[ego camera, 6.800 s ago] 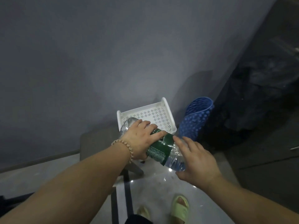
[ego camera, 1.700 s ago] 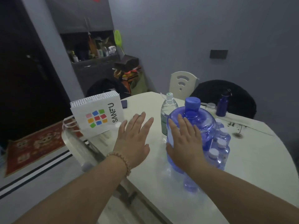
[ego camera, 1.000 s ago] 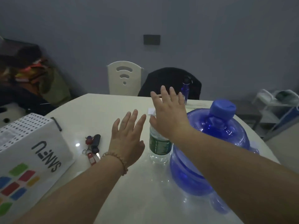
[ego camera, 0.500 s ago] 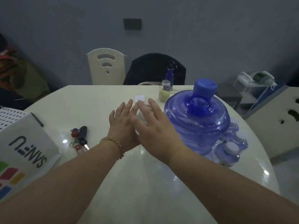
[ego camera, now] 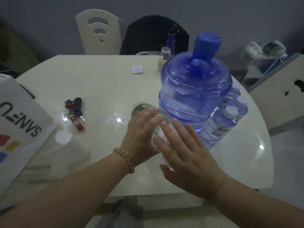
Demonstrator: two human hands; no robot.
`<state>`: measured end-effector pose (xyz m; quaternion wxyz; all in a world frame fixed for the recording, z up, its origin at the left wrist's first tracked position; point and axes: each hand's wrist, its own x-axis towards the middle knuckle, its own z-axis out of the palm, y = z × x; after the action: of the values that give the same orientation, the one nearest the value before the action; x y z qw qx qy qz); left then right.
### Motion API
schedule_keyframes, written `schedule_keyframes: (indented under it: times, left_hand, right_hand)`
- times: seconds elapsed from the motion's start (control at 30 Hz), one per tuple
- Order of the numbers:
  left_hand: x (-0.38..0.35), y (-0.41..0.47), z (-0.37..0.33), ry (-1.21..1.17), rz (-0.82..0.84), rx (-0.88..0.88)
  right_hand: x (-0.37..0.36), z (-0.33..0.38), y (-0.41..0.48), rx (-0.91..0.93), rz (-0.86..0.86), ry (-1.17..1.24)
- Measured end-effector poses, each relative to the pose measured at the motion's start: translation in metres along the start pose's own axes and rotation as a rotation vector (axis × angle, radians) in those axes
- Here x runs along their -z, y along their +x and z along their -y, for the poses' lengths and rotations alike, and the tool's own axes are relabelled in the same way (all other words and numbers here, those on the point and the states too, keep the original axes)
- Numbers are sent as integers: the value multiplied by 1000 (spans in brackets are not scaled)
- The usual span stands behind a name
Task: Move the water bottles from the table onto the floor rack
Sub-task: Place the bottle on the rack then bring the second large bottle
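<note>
A clear water bottle (ego camera: 158, 120) with a green label is tilted over the white table (ego camera: 105, 83), its far end pointing up and left. My left hand (ego camera: 141, 139), with a bead bracelet on the wrist, is wrapped around its left side. My right hand (ego camera: 185, 152) lies flat against its right side with the fingers spread. Several small capped bottles (ego camera: 227, 120) stand in a pack behind the big blue water jug (ego camera: 194, 89). The white floor rack (ego camera: 256, 53) stands at the far right with a bottle (ego camera: 273, 46) lying on it.
A white paper bag (ego camera: 19, 129) sits at the table's left edge, with keys (ego camera: 74, 112) beside it. A small jar (ego camera: 165, 54), a dark blue flask (ego camera: 171, 39) and a paper square (ego camera: 137, 69) are at the back. Two chairs (ego camera: 98, 32) stand behind the table, and a white cabinet (ego camera: 279, 89) to the right.
Both hands closed in on the upright bottle next to the jug. It is now tipped over and lifted between them, nearer to me.
</note>
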<state>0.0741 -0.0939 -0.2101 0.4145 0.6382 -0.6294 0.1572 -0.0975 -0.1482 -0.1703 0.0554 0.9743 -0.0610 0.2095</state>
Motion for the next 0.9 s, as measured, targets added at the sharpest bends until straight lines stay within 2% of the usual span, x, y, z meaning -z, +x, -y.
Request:
schedule_keyframes:
  times: [0.13,0.27,0.4,0.57,0.73,0.8,0.9]
  left_hand:
    - [-30,-15,-27,36,90,45]
    - [-60,-23,-53,147,113,65]
    - [-78,-36,-70,203,266,3]
    - [-97,-43,-83,283,428,-47]
    - [-111,-48,-96,339,540,6]
    - [-108,-47,-99,322,547,34]
    - [-96,-48,-95,176,599,62]
  right_hand:
    - [1,-10,-33,-98,53,-11]
    - [0,-28,-70,-276,250,-28]
    - [-13,-30,-100,-417,440,33]
    - [-40,-35,-128,-481,508,199]
    - [-59,-35,-132,-483,598,185]
    - [-59,-33,-131,-488,613,189]
    - [-52,-36,-128,-497,593,190]
